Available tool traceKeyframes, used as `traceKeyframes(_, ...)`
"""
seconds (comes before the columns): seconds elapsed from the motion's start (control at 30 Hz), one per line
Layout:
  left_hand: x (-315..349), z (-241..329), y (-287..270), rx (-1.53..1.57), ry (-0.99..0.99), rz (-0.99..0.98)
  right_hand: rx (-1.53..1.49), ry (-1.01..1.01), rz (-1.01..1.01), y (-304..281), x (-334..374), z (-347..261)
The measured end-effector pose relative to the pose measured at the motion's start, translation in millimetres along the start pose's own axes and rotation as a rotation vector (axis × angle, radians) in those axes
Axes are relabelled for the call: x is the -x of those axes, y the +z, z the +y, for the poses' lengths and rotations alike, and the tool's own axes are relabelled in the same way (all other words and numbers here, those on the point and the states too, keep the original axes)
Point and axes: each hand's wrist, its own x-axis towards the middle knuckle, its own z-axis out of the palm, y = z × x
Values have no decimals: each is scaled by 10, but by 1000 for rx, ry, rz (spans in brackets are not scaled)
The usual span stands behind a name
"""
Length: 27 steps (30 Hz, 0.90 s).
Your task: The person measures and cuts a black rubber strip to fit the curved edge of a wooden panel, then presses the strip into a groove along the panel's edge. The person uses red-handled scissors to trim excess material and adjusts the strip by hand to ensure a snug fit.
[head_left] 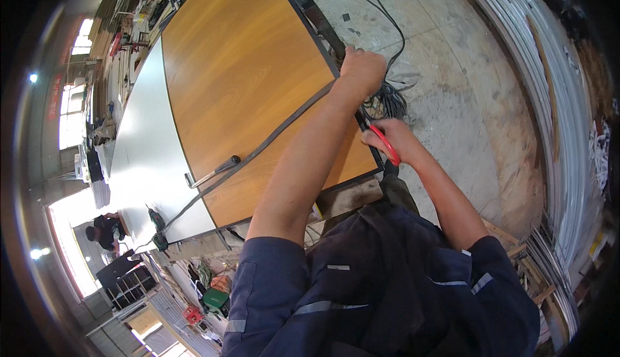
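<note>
In front of me lies a large panel, with a wood-grain section (242, 53) and a pale section (145, 147). At its right edge my left hand (363, 70) is closed, its fingertips hidden, so what it grips does not show. A long dark flexible strip (278, 132) crosses the panel and passes behind my left forearm. Lower along the same edge, my right hand (399, 139) is wrapped round a tool with a curved red handle (385, 144); its working end is hidden. A hammer (216, 170) with a black grip lies beside the strip.
A cordless drill (157, 223) sits at the panel's near left edge. Coiled black strip or cable (389, 103) lies on the concrete floor right of the panel. Long pale profiles (516, 53) are stacked at far right. Another person (106, 231) is at the far left.
</note>
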Motion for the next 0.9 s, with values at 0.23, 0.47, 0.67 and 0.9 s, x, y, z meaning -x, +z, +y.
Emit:
traceKeyframes(0.23,462,174,-60,264,-140,290,-229,366,-31,-401,432,258)
traceKeyframes(0.47,1368,910,235,765,-189,494,-882,178,285,-418,183,351)
traceKeyframes(0.67,1960,902,485,980,-102,410,-543,105,211,-212,187,379)
traceKeyframes(0.9,3853,-1135,1111,597,-873,946,-391,136,313,-394,658,304)
